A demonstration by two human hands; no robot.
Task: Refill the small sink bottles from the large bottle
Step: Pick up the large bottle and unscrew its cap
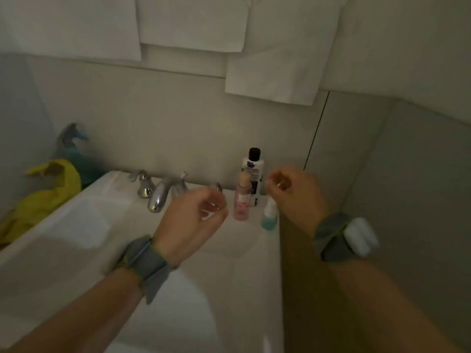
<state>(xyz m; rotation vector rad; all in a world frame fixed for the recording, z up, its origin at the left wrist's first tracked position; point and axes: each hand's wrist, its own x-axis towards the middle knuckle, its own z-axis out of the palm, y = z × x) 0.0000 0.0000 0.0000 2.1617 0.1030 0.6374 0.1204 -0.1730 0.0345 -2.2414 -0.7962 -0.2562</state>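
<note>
Three bottles stand on the back right corner of the white sink. The large white bottle with a black cap is nearest the wall. A small pink bottle stands in front of it, and a small bottle with blue liquid stands to the right near the sink's edge. My left hand hovers just left of the pink bottle with fingers loosely curled, holding nothing. My right hand hovers just right of the large bottle, fingers loosely curled and empty. The picture is dim and blurred.
A chrome tap with two handles sits at the back of the sink. A yellow cloth and a blue spray bottle lie left of the sink. White towels hang on the wall above. A wall panel stands right of the sink.
</note>
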